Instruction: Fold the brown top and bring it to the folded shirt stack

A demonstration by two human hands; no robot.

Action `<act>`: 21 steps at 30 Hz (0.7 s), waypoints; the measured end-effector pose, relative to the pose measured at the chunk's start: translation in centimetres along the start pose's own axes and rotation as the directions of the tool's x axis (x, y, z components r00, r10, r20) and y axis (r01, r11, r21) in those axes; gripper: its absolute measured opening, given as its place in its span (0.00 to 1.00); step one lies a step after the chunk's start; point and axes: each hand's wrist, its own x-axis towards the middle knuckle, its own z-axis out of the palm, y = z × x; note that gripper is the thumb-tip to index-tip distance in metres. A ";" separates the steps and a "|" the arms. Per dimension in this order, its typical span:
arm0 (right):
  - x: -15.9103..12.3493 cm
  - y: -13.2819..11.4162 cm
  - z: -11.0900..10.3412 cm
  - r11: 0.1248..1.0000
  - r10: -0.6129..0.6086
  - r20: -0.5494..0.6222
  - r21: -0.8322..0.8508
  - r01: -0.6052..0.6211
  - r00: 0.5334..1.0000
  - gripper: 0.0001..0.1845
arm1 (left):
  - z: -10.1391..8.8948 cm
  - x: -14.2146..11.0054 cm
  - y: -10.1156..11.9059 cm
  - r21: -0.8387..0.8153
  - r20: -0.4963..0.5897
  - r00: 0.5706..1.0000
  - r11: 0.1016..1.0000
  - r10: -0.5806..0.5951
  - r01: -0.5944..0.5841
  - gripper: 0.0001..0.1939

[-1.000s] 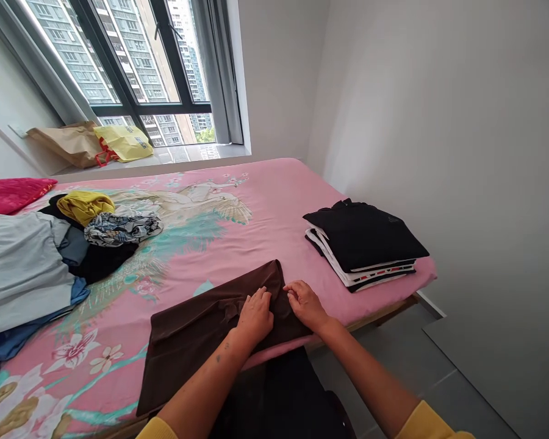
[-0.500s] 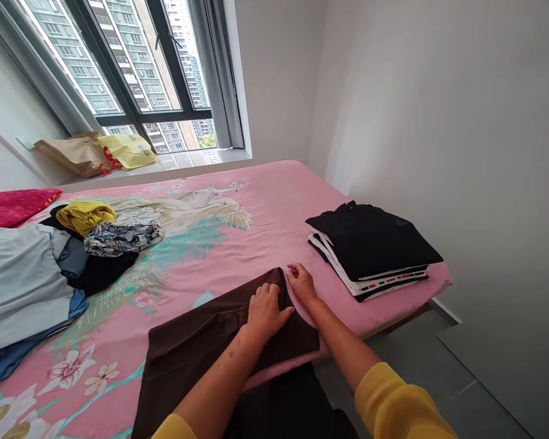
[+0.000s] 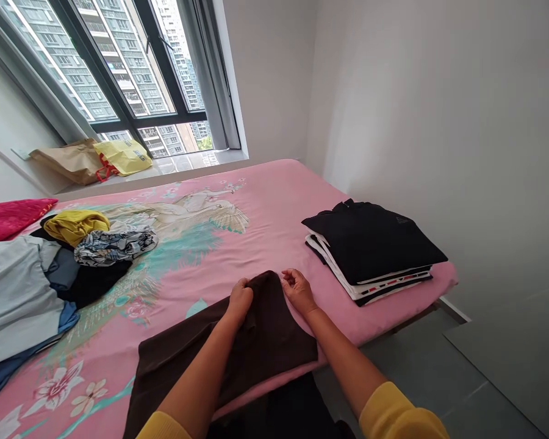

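Observation:
A dark brown garment (image 3: 274, 341) lies flat at the near edge of the pink bed (image 3: 265, 207). My left hand (image 3: 240, 300) is closed on the garment's far edge, left of its far corner. My right hand (image 3: 297, 291) pinches the same far edge at the corner, right next to the left hand. Both forearms reach over the garment, with yellow sleeves near the bottom of the view.
A stack of folded black and white clothes (image 3: 375, 247) sits at the bed's right edge. A loose heap of clothes (image 3: 50, 268) lies at the left, with a red cushion (image 3: 9, 216) behind it. Paper bags (image 3: 96, 160) rest on the window sill. Grey floor lies to the right.
Both hands moved from the middle of the brown garment to its far edge. The left hand went from flat on the cloth to gripping the edge beside the right hand.

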 end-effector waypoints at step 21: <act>2.8 0.0 2.0 0.939 -0.220 0.162 -0.232 0.254 0.962 0.09 | 1.7 0.1 -4.4 0.142 -0.108 0.781 0.787 0.615 -0.600 0.10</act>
